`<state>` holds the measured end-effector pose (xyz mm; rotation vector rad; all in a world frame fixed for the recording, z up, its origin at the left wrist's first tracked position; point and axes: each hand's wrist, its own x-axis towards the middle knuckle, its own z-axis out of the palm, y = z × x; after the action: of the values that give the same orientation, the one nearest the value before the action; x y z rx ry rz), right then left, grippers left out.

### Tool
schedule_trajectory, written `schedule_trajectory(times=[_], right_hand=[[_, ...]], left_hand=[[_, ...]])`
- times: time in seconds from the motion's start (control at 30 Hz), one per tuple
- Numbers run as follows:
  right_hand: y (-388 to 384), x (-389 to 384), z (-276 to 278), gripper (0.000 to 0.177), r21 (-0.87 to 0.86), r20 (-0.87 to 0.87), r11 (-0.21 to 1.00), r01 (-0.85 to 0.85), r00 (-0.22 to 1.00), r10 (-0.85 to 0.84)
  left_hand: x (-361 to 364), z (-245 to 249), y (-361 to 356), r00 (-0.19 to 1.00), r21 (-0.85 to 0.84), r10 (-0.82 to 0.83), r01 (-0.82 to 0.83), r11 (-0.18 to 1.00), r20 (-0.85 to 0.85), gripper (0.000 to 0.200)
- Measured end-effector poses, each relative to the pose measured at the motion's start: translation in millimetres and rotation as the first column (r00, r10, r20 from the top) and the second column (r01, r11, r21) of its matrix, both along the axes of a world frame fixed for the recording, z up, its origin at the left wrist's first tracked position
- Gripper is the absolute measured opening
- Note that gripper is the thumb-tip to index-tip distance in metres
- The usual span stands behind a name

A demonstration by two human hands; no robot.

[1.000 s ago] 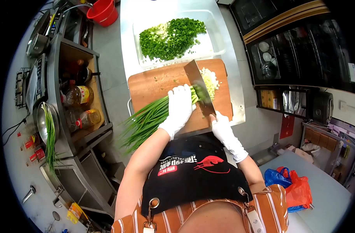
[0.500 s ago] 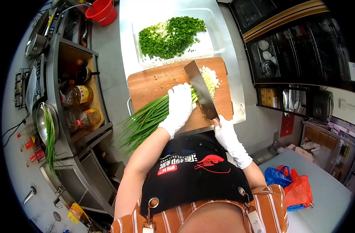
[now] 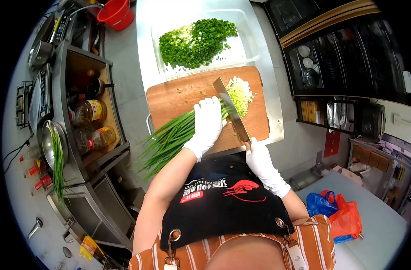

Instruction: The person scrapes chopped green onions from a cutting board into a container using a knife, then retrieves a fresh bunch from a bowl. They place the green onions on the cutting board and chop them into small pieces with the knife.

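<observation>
On a wooden cutting board, my left hand in a white glove is closed over a bunch of green onions. Their long green tops trail off the board's near left edge. My right hand, gloved too, grips the handle of a cleaver. Its broad blade stands at the cut end of the bunch, just right of my left fingers. Pale chopped pieces of green onion lie heaped on the blade's right side. Beyond the board, a clear plastic tray holds a large pile of chopped green onion.
The board rests on a metal table. At left, a metal bowl holds more green onions, near a shelf with oil bottles. A red bucket stands at the far left. Red and blue plastic bags lie at right.
The cleaver blade has come down lower and leans less over the chopped pieces, showing more of that pile. My right hand has dropped slightly with it; my left hand stays on the bunch.
</observation>
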<state>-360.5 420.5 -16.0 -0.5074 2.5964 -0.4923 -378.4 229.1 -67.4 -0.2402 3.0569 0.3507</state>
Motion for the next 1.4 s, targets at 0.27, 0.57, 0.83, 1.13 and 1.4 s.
schedule_trajectory(times=[0.27,0.57,0.83,1.13,1.4], right_hand=[[-26,-20,-26,0.019,-0.054,0.005,0.997,0.049,0.999,-0.049],[-4,-31,-47,0.024,-0.300,0.257,0.895,0.331,0.931,-0.258],[0,-20,-4,0.019,-0.282,0.037,0.948,0.150,0.989,-0.145],[1,-13,2,0.017,-0.222,-0.001,0.973,0.065,0.998,-0.067],[3,-15,3,0.018,-0.209,-0.007,0.977,0.041,0.999,-0.043]], left_hand=[[-2,3,1,0.994,0.014,0.001,-0.002,1.000,0.106,0.090],[11,20,-19,0.989,0.020,-0.068,0.066,0.998,0.128,0.125],[14,2,-13,0.997,0.002,-0.054,0.054,0.999,0.060,0.094],[14,1,-12,0.999,0.015,-0.037,0.037,0.999,0.037,0.090],[14,0,-12,0.999,0.011,-0.034,0.033,0.999,0.035,0.087]])
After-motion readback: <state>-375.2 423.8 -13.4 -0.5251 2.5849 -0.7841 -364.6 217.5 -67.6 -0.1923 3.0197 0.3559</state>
